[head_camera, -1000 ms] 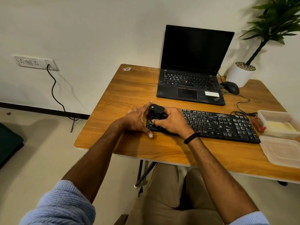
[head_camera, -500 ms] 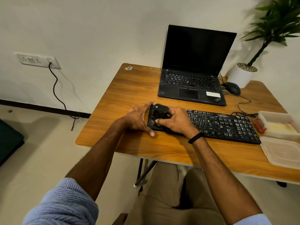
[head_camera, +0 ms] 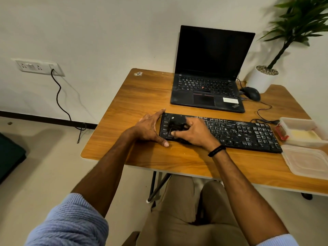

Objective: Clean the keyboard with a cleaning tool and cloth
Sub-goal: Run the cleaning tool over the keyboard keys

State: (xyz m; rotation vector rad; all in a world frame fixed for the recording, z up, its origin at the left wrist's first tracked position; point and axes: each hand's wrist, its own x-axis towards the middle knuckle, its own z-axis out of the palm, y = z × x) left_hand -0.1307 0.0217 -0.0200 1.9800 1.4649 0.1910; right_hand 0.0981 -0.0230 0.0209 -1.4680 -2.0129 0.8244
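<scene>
Keyboard: is lying lengthwise along the front half of the table, its left end between the two hands and its right end nearly reaching the clear container.
Cleaning tool: is sitting on the leftmost keys, close to the keyboard's left edge; it is small, black and blurred.
Right hand: is gripping the cleaning tool, fingers curled over it and thumb pinching its near side, with the wrist hanging over the keyboard's front edge.
Left hand: is bracing the keyboard's left edge, holding nothing; its forefinger is stretching straight to the far corner and its thumb is pressing the table at the near corner.
Room to the right: a long run of uncovered keys is stretching from the right hand to the keyboard's far end.
Room to the left: bare wood is running from the left hand to the table's left edge.
Room in front: a strip of bare table is lying between the keyboard and the near edge.
Behind: the open laptop is standing just beyond the keyboard, a narrow gap of wood separating them.
Right side: the container and its lid are crowding the table's right edge; something pale yellow is lying inside the container.
Back right: a mouse is resting beside the laptop, near a white plant pot.
</scene>
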